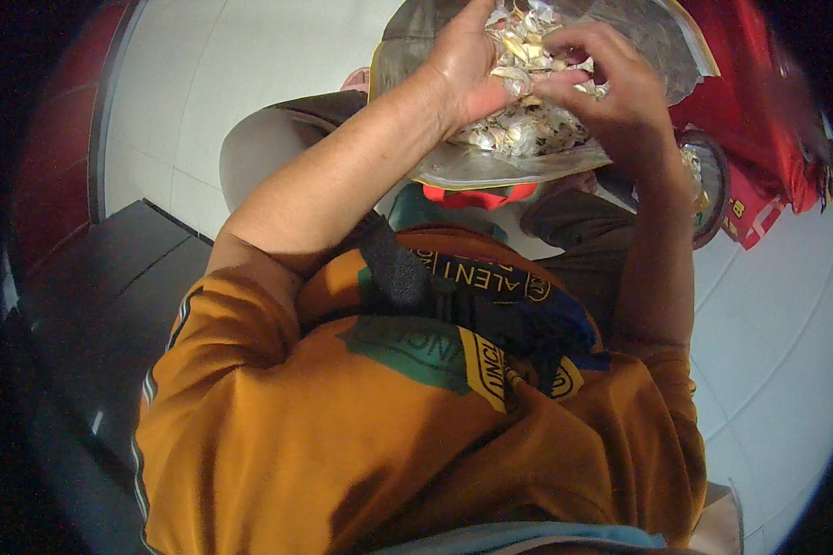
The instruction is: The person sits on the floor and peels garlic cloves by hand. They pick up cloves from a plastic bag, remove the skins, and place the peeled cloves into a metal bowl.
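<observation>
Over a wide-mouthed bag with a greyish lining [451,170], my left hand [461,69] is turned palm up. It cradles a pile of pale, papery pieces that look like garlic cloves and skins [524,52]. From the other side, my right hand [621,76] reaches in with bent fingers, and its thumb and fingertips touch the pile. A few white flakes show between its thumb and fingers, but whether it pinches one is unclear. Below both hands, more loose skins and cloves [520,135] lie inside the bag.
At right stands a round container [704,184] with pale pieces in it, beside a red bag [743,118]. A red item [479,198] shows under the bag's near rim. Dark furniture [139,277] is at left, on a tiled floor [173,90].
</observation>
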`<state>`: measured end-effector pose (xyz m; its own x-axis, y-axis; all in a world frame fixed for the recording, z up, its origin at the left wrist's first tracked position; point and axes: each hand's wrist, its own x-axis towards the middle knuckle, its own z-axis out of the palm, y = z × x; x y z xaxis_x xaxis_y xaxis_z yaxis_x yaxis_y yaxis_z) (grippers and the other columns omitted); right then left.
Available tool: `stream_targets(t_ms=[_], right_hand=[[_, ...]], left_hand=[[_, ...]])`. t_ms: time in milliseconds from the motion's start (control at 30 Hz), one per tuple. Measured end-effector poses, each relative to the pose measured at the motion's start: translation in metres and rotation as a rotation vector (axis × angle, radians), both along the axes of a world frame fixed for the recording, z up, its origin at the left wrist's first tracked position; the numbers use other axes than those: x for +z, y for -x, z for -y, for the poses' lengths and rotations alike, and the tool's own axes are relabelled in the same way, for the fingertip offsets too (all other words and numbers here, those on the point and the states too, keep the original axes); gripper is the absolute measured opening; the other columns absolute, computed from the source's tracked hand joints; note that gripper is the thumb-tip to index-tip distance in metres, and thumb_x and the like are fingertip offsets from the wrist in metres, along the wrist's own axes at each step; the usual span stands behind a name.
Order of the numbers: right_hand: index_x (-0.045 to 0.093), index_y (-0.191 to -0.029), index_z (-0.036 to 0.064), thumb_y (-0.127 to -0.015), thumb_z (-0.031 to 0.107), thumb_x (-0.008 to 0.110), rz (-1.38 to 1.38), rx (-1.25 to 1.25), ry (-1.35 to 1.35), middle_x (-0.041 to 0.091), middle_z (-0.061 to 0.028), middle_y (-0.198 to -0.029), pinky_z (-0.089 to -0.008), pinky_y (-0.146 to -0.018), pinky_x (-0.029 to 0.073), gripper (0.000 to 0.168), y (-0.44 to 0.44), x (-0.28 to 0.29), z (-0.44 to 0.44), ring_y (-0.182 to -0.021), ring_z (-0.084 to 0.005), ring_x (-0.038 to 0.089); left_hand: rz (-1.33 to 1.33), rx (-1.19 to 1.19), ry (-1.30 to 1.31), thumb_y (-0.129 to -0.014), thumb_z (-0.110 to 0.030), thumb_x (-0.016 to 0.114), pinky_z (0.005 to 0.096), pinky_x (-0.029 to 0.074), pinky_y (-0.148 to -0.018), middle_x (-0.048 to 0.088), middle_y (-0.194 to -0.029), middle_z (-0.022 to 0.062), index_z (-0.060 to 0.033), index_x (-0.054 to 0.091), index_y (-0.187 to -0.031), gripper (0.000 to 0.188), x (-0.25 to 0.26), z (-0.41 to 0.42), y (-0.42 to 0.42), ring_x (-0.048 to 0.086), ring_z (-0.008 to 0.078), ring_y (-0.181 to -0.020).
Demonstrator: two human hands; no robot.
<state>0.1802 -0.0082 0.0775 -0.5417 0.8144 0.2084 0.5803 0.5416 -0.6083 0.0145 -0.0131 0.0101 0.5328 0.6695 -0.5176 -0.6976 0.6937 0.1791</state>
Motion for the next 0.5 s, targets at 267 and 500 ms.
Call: stream_targets(t_ms=[267,500], right_hand=[[0.064,-0.106,0.003,-0.083,0.010,0.070,0.009,-0.133,0.053,0.066,-0.0095,-0.100,-0.0316,-0.077,0.050,0.025,-0.013,-0.027,-0.009,-0.085,-0.0197,0.063],[0.065,-0.109,0.001,-0.088,0.008,0.068,-0.190,-0.345,0.282,0.069,-0.0036,-0.097,-0.0248,-0.079,0.050,0.021,-0.024,-0.025,-0.013,-0.086,-0.0098,0.062]], left_hand=[[-0.098,0.088,-0.086,-0.103,-0.052,0.031,0.0489,0.045,-0.104,0.056,-0.131,0.0179,0.0001,0.047,-0.136,0.064,-0.011,-0.002,-0.002,0.055,0.0334,-0.121],[0.020,0.047,-0.127,-0.103,-0.050,0.031,0.0470,0.044,-0.105,0.055,-0.136,0.0174,0.0006,0.047,-0.137,0.063,0.000,-0.001,0.001,0.056,0.0322,-0.122]])
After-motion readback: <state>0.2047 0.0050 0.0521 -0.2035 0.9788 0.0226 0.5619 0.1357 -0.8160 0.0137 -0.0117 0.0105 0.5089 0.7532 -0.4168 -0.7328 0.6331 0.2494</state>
